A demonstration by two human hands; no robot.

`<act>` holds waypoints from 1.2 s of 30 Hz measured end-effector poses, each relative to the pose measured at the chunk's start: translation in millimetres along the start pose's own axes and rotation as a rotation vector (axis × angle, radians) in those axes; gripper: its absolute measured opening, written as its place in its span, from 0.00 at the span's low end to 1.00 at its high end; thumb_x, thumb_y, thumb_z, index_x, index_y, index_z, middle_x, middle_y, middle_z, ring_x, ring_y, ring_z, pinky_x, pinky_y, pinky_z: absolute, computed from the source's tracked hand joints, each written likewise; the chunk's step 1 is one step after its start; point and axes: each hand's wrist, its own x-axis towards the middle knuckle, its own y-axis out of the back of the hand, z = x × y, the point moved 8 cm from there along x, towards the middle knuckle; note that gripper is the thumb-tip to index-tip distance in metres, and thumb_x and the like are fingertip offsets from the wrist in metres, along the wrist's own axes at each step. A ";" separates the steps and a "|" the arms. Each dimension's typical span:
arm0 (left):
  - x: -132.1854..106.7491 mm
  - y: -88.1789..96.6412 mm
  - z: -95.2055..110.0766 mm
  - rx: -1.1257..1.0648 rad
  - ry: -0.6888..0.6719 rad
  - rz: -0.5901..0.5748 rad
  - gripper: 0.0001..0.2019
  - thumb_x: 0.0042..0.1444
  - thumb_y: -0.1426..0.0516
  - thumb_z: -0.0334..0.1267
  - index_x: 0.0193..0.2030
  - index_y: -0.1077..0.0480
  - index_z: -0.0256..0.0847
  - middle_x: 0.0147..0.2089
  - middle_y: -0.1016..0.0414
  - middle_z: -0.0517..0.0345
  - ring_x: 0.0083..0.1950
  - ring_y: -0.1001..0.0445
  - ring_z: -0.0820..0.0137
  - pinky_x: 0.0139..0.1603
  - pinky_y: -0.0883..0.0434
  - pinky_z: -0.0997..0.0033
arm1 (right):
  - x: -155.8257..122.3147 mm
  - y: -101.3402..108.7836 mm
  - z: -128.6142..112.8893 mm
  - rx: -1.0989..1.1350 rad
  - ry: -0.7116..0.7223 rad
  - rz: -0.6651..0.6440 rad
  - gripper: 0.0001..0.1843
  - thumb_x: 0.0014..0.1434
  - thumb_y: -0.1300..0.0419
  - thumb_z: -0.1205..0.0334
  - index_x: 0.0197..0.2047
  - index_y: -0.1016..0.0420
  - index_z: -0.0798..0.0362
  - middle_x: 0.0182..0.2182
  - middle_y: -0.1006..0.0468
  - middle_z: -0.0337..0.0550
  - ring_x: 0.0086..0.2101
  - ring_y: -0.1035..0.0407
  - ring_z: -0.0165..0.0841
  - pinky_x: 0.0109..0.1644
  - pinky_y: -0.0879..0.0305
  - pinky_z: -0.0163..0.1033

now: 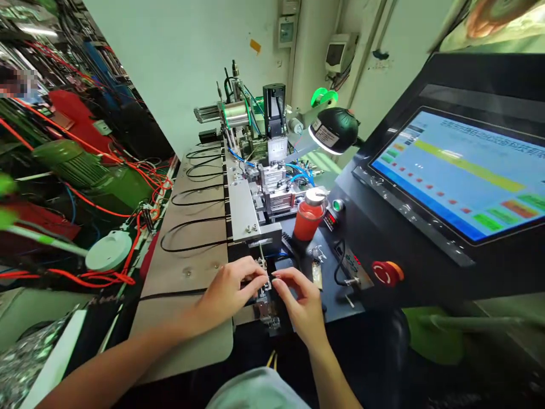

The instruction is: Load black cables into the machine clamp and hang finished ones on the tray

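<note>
Metal fixture (264,309): at the near end of the machine (279,200), beside the counter's (204,355) right edge.
Left hand (230,288): thumb and forefinger brought together over the fixture; any grip cannot be told.
Right hand (303,304): fingers bent, just beside the left's, hold equally unclear.
Red jar (307,222): beyond the right hand.
Lamp (336,129): lit above the machine.
Touchscreen (464,170): glowing at right.

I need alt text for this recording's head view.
Bare left hand and right hand, fingertips close together, at a small metal fixture on a bench machine; rightward, a red-filled jar, emergency-stop button and lit control screen.
</note>
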 end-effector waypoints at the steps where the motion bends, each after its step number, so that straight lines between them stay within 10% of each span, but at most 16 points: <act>1: -0.8 -1.8 -0.8 0.039 -0.031 0.014 0.11 0.62 0.47 0.38 0.32 0.27 0.37 0.31 0.30 0.60 0.29 0.30 0.76 0.33 0.33 0.77 | 0.8 -1.4 2.5 0.023 -0.012 -0.003 0.06 0.62 0.41 0.61 0.36 0.25 0.52 0.31 0.24 0.40 0.31 0.30 0.31 0.35 0.35 0.33; 9: -8.8 -16.4 4.3 0.415 -0.330 -0.210 0.10 0.64 0.48 0.34 0.35 0.26 0.38 0.32 0.31 0.60 0.31 0.32 0.74 0.31 0.37 0.76 | 7.3 -12.7 5.5 -0.131 -0.045 -0.476 0.14 0.60 0.39 0.60 0.23 0.30 0.54 0.20 0.32 0.34 0.23 0.42 0.27 0.27 0.47 0.33; 19: -2.0 -1.8 -12.2 -0.088 -0.014 0.126 0.10 0.62 0.46 0.38 0.32 0.28 0.37 0.30 0.32 0.61 0.29 0.32 0.76 0.32 0.35 0.77 | 0.7 -12.2 -5.5 -0.107 0.132 0.172 0.13 0.64 0.44 0.62 0.27 0.34 0.53 0.21 0.34 0.34 0.22 0.41 0.26 0.25 0.46 0.31; 36: 11.7 -0.7 -41.8 0.340 0.115 0.084 0.12 0.63 0.49 0.36 0.33 0.27 0.39 0.33 0.25 0.58 0.33 0.29 0.70 0.37 0.37 0.72 | 13.3 15.8 30.8 -0.221 -0.069 0.152 0.18 0.62 0.45 0.52 0.25 0.30 0.54 0.19 0.33 0.35 0.21 0.39 0.28 0.25 0.44 0.32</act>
